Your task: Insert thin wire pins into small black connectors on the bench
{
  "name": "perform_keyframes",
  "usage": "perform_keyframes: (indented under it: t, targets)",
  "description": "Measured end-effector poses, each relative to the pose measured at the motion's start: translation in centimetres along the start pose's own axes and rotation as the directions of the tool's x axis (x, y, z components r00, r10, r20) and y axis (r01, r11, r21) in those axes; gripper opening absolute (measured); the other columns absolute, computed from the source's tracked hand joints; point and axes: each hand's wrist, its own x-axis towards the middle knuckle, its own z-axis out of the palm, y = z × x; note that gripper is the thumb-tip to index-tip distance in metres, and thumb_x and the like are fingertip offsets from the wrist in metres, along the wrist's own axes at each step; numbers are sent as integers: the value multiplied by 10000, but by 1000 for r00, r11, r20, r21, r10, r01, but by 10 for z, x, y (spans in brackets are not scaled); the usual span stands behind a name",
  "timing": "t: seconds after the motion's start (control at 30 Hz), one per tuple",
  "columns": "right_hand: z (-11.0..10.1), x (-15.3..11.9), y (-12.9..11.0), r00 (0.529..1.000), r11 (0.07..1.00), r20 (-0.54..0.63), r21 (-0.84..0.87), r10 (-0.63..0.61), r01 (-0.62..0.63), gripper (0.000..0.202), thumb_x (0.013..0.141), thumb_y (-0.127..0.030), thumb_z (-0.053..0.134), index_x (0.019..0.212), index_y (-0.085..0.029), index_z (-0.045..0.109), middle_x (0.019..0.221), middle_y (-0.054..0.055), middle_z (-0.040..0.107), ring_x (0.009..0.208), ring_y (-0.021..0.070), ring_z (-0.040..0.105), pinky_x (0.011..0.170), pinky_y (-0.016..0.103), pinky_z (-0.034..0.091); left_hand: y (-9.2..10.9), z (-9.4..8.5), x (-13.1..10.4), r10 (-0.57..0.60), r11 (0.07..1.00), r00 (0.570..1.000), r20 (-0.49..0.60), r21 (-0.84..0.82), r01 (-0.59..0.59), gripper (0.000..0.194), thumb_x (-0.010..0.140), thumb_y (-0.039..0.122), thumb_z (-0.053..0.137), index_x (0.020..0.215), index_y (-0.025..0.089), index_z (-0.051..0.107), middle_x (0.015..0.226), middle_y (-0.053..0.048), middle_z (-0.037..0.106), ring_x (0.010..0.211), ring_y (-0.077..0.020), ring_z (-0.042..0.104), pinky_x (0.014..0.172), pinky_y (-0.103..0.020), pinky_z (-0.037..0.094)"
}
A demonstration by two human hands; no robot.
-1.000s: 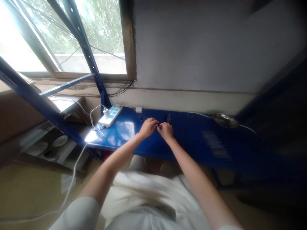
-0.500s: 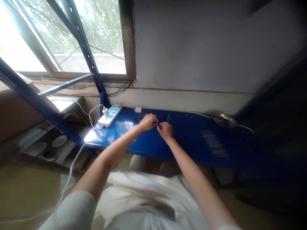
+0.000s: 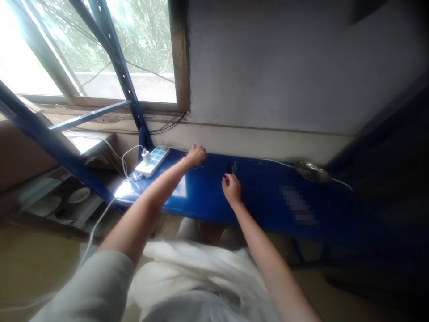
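Observation:
My left hand [image 3: 197, 155] reaches to the back left part of the blue table [image 3: 204, 197]. Its fingers bend downward over small dark pieces [image 3: 198, 167], and their tips are hidden, so I cannot tell whether they grip anything. Nearer the front, my right hand [image 3: 232, 188] is closed, thumb and index finger curled together around a small dark piece [image 3: 227, 180] too small to name. Just beyond it lie several small clear pieces [image 3: 234, 165] next to a dark one. The two hands are apart.
A white power strip [image 3: 152, 162] with a plugged-in charger [image 3: 146, 155] stands on the left. Against the wall at the right is a shiny metal dish [image 3: 312, 171], with a white cable running behind. Blue rack posts [image 3: 124, 76] rise before the window.
My left hand has left my right hand and moved left and back over the table, covering the white adapter. The right hand stays nearly in place, fingers still curled.

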Motion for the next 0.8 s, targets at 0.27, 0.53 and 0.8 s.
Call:
perform_keyframes:
  t: [0.27, 0.53, 0.8]
  targets:
    - [3, -4, 0, 1000, 1000, 11, 12, -18, 18, 309, 862, -241, 346, 1024, -132, 586, 834, 91, 617, 787, 172, 563, 782, 299, 428, -7, 19, -6, -63, 998, 998, 10, -24, 63, 114, 594, 53, 612, 575, 164, 594, 842, -91, 582, 933, -256, 443, 894, -436, 235]
    - [4, -6, -1, 999, 999, 30, 20, -35, 34, 299, 863, -229, 348, 1007, -134, 593, 851, 94, 626, 806, 170, 568, 788, 295, 432, -10, 21, -8, -86, 992, 996, -23, -97, 83, 148, 582, 36, 606, 512, 156, 556, 773, -80, 554, 926, -253, 444, 929, -462, 212]
    - [5, -7, 1, 998, 998, -11, 37, -55, 55, 273, 852, -221, 368, 970, -142, 601, 832, 85, 631, 788, 170, 575, 772, 301, 447, -13, 25, -10, -135, 991, 991, 0, 0, 135, 82, 619, 84, 623, 604, 164, 615, 858, -87, 595, 959, -256, 443, 928, -465, 229]
